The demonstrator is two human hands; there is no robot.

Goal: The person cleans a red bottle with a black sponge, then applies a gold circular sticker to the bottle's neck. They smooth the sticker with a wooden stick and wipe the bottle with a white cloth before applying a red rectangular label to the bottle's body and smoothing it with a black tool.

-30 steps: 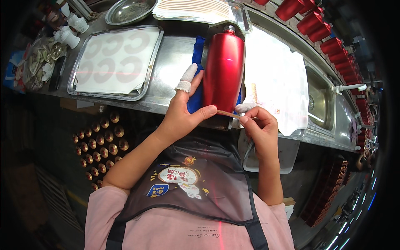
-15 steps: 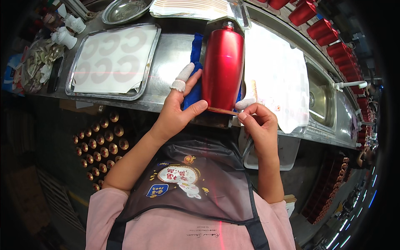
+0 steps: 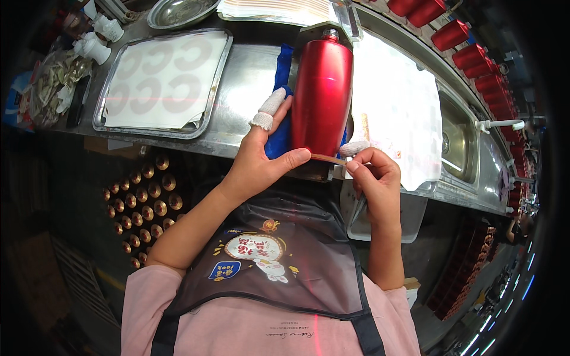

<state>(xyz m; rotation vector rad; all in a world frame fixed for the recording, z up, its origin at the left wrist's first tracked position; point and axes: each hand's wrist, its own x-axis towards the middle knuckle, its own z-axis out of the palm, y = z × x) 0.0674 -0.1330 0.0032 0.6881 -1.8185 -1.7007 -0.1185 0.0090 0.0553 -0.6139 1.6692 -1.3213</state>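
A glossy red bottle [image 3: 322, 89] with a bare metal-looking neck lies on its side, neck pointing away from me, over a blue cloth [image 3: 282, 68]. My left hand [image 3: 258, 160] grips its lower left side, the thumb pressed at the base edge and a white cover on one finger. A thin brownish strip [image 3: 330, 159] runs along the base from that thumb to my right hand [image 3: 377, 175]. The right thumb and forefinger pinch the strip's end. Another right finger wears a white cover and sits beside the base.
On the left, a metal tray [image 3: 221, 77] holds a white sheet with grey C-shaped rings. White sheets [image 3: 398, 107] cover the counter on the right, before a sink [image 3: 460, 148]. Behind are a round metal dish [image 3: 178, 15] and more red bottles [image 3: 448, 35]. Below stand several gold-coloured pieces [image 3: 155, 191].
Both hands have shifted slightly to the right. The left thumb has slid right along the bottle's base edge. The strip stays pinched in my right hand.
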